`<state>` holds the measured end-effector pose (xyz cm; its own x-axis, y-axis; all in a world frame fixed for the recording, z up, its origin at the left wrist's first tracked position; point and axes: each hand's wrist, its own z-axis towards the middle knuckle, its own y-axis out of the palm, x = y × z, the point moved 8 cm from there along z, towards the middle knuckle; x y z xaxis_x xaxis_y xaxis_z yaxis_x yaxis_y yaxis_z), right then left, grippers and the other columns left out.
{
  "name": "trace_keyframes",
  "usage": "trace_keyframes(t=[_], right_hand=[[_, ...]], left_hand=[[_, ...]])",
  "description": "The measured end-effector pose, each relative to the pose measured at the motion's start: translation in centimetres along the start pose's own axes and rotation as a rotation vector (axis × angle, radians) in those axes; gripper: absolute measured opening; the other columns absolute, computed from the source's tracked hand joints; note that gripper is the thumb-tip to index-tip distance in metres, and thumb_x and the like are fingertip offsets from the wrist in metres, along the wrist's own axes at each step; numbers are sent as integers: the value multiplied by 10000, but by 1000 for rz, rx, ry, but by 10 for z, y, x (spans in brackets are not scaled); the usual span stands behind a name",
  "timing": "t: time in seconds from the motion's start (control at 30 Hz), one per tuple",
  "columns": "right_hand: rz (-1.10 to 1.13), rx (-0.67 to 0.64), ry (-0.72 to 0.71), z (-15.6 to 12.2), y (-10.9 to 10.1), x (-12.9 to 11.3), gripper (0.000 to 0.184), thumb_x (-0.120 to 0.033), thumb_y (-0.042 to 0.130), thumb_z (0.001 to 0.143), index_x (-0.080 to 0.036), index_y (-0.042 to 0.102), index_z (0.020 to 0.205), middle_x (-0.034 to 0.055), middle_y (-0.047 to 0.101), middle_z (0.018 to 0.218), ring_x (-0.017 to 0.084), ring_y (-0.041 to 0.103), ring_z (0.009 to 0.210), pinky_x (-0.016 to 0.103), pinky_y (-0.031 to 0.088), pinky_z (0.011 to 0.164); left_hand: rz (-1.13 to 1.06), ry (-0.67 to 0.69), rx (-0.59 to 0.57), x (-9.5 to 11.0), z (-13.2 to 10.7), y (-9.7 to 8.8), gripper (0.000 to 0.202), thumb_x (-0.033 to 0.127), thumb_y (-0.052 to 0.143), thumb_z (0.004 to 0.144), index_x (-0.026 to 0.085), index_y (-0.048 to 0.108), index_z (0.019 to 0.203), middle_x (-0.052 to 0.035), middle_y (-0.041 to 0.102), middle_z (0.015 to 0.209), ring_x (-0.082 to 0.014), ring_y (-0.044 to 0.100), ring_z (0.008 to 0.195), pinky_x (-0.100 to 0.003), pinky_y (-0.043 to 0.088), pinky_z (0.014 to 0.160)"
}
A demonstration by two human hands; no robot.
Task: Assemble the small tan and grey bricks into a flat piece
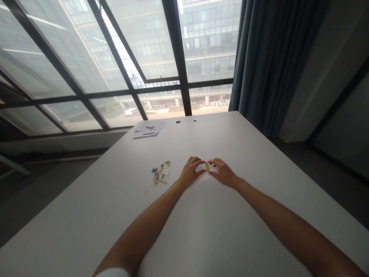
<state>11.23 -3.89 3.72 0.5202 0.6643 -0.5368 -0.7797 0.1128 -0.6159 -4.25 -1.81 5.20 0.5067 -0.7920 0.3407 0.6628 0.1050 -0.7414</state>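
Observation:
A small, narrow yellowish block (207, 167), which looks like a toy building brick, is held upright between both hands over the white table (184, 246). My left hand (192, 169) pinches its left side between thumb and fingers. On the other side, the thumb and fingertips of my right hand (221, 171) grip it too. To the left of my left hand lies a loose pile of small pieces (160, 173) in yellow, grey and white, several of them overlapping. Their exact shapes are too small to make out.
Papers (148, 129) with a small white object and a dark pen-like stick lie at the table's far left corner. A dark round disc (178, 122) and another small item (195, 120) sit near the far edge. Behind are windows and a blue curtain (268, 69).

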Motion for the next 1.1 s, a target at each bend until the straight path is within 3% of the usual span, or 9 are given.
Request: trace_keyframes(t=[0.23,0.6,0.9,1.1], right_hand=[[33,-23,-16,-1,4,6,468,-177,706,845,-273,619,1295,69,639,1146,230,584,1086,430,504,967],[71,-39,13,-1,3,5,531,-145,748,786,-293,652,1287,54,648,1103,214,604,1020,415,517,940],[41,-13,27,-1,3,7,389,-153,749,795,-267,707,1164,49,650,1085,214,610,1025,400,525,939],[6,-35,-18,-2,4,4,372,-146,724,828,-274,707,1177,53,653,1074,220,602,1043,401,517,941]], left_hand=[[19,-2,30,0,-1,-2,295,422,724,854,254,698,1094,-62,647,1027,-228,554,1025,-397,514,924],[-7,27,15,-2,0,-1,266,415,688,887,257,730,1097,-69,670,974,-212,578,963,-385,536,870],[-17,26,36,-4,0,-1,216,399,684,891,251,737,1041,-51,673,948,-193,572,939,-344,514,855],[6,11,38,-4,1,-2,224,425,691,882,250,735,1014,-59,670,955,-203,583,953,-360,519,865]])
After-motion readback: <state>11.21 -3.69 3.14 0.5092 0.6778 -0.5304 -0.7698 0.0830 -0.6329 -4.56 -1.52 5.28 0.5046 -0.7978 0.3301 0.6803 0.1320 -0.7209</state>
